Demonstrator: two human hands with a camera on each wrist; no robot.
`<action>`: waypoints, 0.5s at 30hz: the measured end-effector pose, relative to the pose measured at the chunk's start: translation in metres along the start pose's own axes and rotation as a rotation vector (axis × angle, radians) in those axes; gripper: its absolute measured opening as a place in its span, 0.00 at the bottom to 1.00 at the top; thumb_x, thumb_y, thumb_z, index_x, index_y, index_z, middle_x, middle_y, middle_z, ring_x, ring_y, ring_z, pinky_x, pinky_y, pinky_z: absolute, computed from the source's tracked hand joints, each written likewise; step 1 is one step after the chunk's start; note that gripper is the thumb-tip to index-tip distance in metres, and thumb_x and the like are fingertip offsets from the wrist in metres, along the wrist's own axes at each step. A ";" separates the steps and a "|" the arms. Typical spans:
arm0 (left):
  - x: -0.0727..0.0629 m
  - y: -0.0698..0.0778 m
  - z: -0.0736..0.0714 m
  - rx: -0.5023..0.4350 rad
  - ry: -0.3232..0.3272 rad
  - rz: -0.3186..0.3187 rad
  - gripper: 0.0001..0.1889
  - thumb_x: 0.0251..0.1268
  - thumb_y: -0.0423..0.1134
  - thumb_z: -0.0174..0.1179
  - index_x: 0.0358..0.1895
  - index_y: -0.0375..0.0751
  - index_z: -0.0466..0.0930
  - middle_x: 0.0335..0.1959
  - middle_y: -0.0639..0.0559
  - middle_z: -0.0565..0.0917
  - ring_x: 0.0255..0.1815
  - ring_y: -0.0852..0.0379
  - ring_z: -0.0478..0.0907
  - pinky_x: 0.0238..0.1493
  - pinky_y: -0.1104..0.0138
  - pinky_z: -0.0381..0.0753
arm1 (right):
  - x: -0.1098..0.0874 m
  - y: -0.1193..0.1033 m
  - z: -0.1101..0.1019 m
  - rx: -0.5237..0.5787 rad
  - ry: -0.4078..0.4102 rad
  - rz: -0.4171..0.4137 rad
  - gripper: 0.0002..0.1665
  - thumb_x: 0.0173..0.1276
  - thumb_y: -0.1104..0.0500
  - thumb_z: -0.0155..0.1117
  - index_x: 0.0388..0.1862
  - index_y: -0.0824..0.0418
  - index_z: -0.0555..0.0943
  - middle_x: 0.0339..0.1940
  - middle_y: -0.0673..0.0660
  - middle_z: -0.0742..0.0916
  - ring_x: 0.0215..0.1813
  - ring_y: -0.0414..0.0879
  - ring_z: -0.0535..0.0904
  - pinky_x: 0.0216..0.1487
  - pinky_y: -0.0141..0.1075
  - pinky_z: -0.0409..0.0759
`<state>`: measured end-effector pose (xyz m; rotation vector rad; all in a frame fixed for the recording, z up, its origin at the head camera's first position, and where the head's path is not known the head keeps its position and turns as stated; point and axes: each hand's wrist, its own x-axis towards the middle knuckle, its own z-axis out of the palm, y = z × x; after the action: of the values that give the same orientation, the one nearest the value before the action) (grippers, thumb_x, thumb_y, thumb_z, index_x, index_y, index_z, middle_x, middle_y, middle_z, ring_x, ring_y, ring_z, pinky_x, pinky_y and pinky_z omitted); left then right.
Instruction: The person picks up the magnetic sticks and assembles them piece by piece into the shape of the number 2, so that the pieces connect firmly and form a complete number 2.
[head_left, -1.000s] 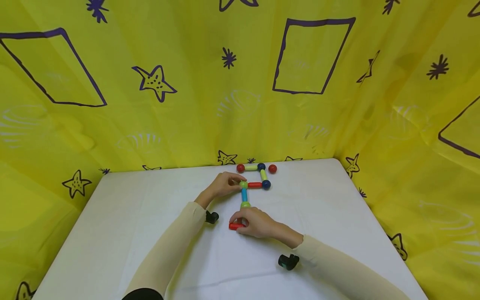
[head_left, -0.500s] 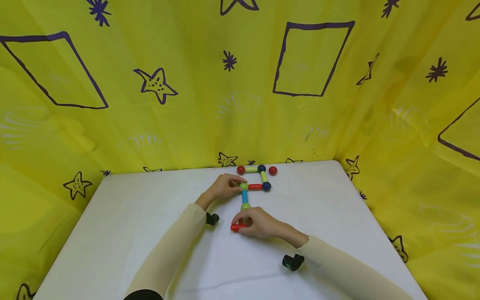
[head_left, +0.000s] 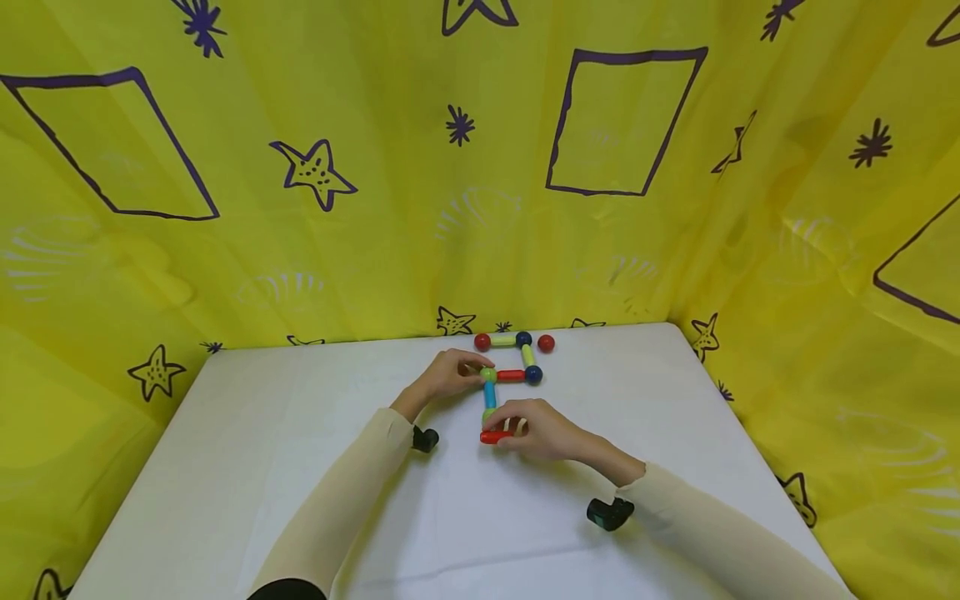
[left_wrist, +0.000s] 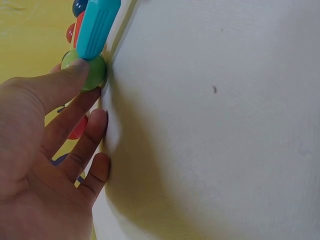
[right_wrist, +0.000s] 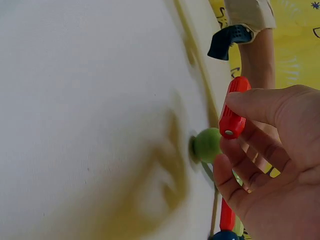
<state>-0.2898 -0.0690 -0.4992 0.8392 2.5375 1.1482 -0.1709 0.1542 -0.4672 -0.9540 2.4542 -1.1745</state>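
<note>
My left hand (head_left: pixel 450 374) pinches a green ball (left_wrist: pixel 99 72) between thumb and fingers at a corner of a magnetic stick-and-ball chain. From that ball a blue stick (head_left: pixel 490 395) runs toward me to a second green ball (right_wrist: pixel 206 145), partly covered by my right hand in the head view. My right hand (head_left: pixel 546 431) holds a loose red stick (right_wrist: pixel 234 110) between thumb and fingers, close beside this second ball. In the head view the stick lies crosswise, just on the near side of the ball.
Beyond the hands the chain continues with another red stick (head_left: pixel 512 376), a navy ball (head_left: pixel 533 375), a yellow-green stick (head_left: pixel 528 355), a second navy ball (head_left: pixel 523 339) and a red end ball (head_left: pixel 482 342). A separate red ball (head_left: pixel 546 342) lies near the back edge, before the yellow curtain (head_left: pixel 390 250).
My right hand has moved away from me and to the right with the red stick, nearer the second green ball. The left hand keeps its pinch on the corner ball.
</note>
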 end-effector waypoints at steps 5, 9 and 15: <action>-0.001 -0.001 0.001 0.004 -0.002 0.001 0.15 0.68 0.34 0.68 0.57 0.47 0.88 0.50 0.48 0.89 0.46 0.52 0.84 0.54 0.60 0.82 | -0.003 0.004 -0.006 -0.003 0.005 -0.018 0.15 0.68 0.64 0.73 0.53 0.54 0.88 0.46 0.45 0.88 0.43 0.42 0.80 0.41 0.34 0.83; -0.001 -0.001 0.001 0.009 0.002 -0.005 0.15 0.68 0.34 0.68 0.56 0.47 0.88 0.50 0.49 0.89 0.46 0.53 0.84 0.54 0.61 0.82 | -0.005 0.005 -0.009 -0.006 0.003 -0.019 0.15 0.68 0.63 0.72 0.53 0.54 0.87 0.46 0.46 0.88 0.43 0.44 0.80 0.41 0.34 0.83; -0.001 0.001 0.001 0.015 0.008 -0.005 0.15 0.68 0.35 0.68 0.57 0.47 0.88 0.51 0.50 0.88 0.46 0.53 0.83 0.54 0.62 0.82 | -0.007 0.007 -0.016 -0.028 0.013 0.006 0.16 0.67 0.64 0.73 0.54 0.56 0.87 0.47 0.47 0.89 0.43 0.45 0.80 0.42 0.33 0.83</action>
<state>-0.2881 -0.0685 -0.4997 0.8324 2.5565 1.1347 -0.1771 0.1717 -0.4628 -0.9491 2.4886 -1.1505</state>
